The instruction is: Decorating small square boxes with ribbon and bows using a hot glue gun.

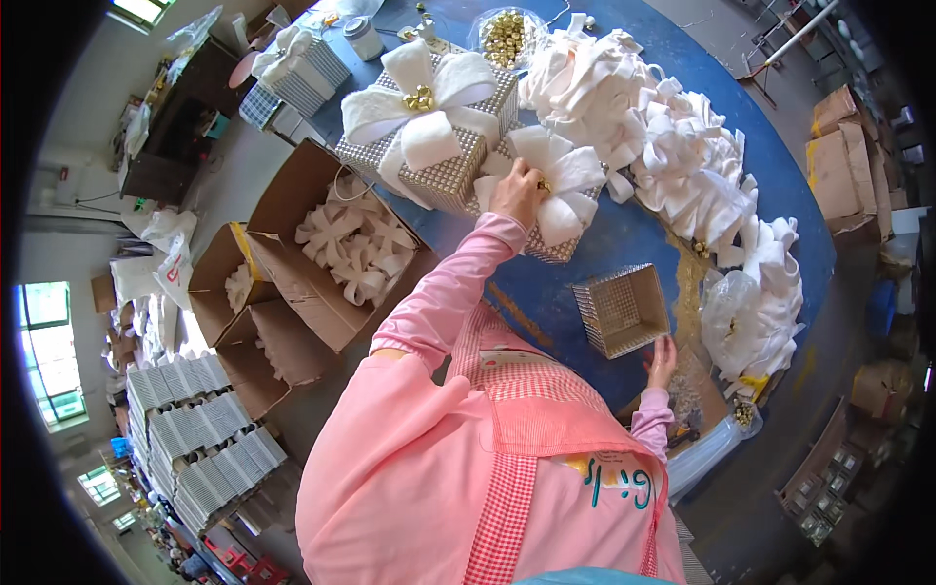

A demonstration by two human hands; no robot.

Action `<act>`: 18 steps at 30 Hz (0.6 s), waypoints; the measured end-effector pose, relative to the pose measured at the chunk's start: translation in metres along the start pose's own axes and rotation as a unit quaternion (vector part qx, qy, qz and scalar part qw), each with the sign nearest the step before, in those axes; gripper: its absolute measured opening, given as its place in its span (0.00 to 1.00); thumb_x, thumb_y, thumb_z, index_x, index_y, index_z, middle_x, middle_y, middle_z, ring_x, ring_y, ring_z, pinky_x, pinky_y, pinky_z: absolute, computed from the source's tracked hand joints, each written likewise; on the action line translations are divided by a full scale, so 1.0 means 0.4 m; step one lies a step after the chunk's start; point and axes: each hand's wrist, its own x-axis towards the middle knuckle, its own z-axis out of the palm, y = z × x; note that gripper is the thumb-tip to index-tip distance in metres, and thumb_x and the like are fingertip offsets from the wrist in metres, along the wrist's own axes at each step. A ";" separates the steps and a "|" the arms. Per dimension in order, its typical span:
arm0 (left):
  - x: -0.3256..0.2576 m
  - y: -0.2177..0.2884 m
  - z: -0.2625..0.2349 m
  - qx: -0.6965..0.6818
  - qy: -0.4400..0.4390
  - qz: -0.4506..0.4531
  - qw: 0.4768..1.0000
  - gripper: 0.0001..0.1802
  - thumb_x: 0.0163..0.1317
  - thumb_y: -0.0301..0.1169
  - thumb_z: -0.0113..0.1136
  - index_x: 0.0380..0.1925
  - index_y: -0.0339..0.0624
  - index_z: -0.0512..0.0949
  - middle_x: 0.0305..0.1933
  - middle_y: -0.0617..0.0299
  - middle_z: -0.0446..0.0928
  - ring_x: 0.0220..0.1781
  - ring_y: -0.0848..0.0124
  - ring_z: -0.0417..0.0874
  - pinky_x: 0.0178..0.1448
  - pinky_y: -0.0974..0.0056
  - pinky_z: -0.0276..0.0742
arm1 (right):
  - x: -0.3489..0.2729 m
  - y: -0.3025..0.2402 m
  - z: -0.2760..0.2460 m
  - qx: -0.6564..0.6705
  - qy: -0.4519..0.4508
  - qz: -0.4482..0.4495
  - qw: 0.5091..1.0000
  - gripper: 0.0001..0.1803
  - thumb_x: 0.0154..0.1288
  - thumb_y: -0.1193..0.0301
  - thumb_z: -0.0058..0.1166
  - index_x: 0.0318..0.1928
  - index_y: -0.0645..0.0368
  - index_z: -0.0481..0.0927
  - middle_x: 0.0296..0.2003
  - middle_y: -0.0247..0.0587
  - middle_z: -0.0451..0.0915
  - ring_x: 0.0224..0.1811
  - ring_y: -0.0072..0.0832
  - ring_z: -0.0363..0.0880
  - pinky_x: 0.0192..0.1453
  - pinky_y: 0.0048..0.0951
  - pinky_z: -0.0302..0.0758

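My left hand (519,194) is closed at the middle of a white felt bow (568,168), its bent fingers on the small gold bells there. That bow sits on a box with a silver-beaded surface (561,252). What exactly the fingertips pinch is partly hidden. My right hand (662,365) has its fingers stretched out beside the near right corner of an open-topped beaded box (624,310), close to its rim. This box lies tilted toward me, and its tan inside shows. Behind my left hand stands a larger beaded box (439,180) topped with a white bow and gold bells.
White felt bows (682,146) are heaped along the right of the blue table (458,229). A bag of gold bells (507,39) and a lidded cup (363,37) stand at the back. To the left, a cardboard box (292,268) holds white bows; stacked boxes (205,429) are beyond.
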 end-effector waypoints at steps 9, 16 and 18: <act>0.014 -0.038 -0.069 -0.049 0.016 0.052 0.997 0.20 0.49 0.28 0.62 0.45 0.42 0.75 0.43 0.53 0.74 0.40 0.54 0.78 0.43 0.57 0.75 | -0.178 -0.549 0.318 -0.074 -0.087 -0.440 0.891 0.04 0.58 0.77 0.56 0.35 0.62 0.80 0.28 0.36 0.78 0.29 0.21 0.75 0.34 0.20 0.70; 0.034 -0.071 -0.064 -0.065 -0.026 0.063 0.996 0.18 0.50 0.32 0.63 0.43 0.43 0.76 0.40 0.55 0.75 0.38 0.56 0.79 0.40 0.57 0.75 | -0.141 -0.654 0.600 -0.278 -0.120 -0.514 0.802 0.11 0.55 0.65 0.57 0.40 0.49 0.82 0.32 0.38 0.78 0.35 0.36 0.78 0.38 0.34 0.75; 0.033 -0.075 -0.051 -0.056 -0.062 0.044 0.996 0.17 0.51 0.33 0.61 0.42 0.44 0.77 0.39 0.57 0.76 0.38 0.57 0.79 0.40 0.57 0.75 | -0.132 -0.641 0.637 -0.307 -0.099 -0.511 0.797 0.11 0.54 0.65 0.57 0.40 0.49 0.82 0.32 0.38 0.78 0.35 0.37 0.78 0.39 0.34 0.75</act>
